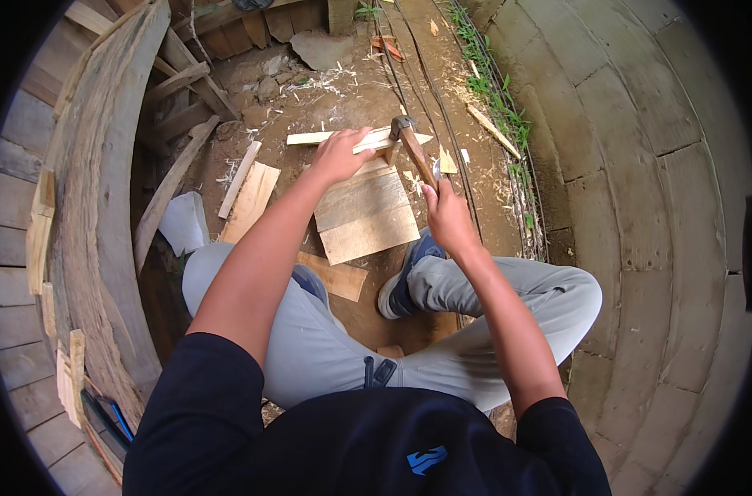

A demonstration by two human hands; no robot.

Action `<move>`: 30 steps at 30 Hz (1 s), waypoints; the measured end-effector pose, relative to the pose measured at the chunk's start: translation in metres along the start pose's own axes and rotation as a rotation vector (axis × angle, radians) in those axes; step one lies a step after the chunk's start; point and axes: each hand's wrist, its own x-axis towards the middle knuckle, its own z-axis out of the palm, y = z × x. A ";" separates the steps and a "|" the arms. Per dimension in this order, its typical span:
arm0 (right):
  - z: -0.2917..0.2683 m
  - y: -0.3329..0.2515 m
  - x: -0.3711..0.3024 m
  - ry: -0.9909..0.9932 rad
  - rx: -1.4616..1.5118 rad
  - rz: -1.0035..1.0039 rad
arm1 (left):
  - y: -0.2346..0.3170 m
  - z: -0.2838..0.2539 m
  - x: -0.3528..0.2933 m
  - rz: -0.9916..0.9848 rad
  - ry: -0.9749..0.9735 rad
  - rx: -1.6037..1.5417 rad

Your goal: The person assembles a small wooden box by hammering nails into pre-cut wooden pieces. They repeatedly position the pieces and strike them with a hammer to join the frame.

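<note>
My right hand (pixel 450 217) is closed round the wooden handle of a hammer (pixel 417 153). The hammer's dark metal head is at the right part of a pale wooden strip (pixel 308 139); whether they touch I cannot tell. My left hand (pixel 341 157) grips that strip, fingers over its top. Beneath the strip, a short wooden piece stands at the far edge of a flat panel of pale boards (pixel 366 217). The panel lies on the ground before my feet. Something small and pale shows beside my right hand, too small to name.
Loose boards (pixel 254 197) and a white block (pixel 186 223) lie to the left, near a large weathered plank (pixel 116 165). Dark cables (pixel 430 83) run along the ground at the right, beside weeds and a wall (pixel 632 190). Wood shavings are scattered on the dirt.
</note>
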 end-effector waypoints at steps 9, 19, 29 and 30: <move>-0.092 -0.084 0.003 0.527 0.099 -0.373 | -0.012 0.003 -0.003 -0.025 -0.009 -0.003; 0.014 0.001 -0.007 0.077 -0.054 0.015 | 0.004 0.002 -0.004 -0.027 0.000 0.066; 0.030 0.010 -0.004 0.254 -0.038 -0.015 | 0.011 0.006 -0.003 -0.019 -0.037 0.060; 0.050 0.038 -0.006 0.240 -0.200 -0.008 | 0.015 0.016 -0.003 -0.033 -0.036 0.067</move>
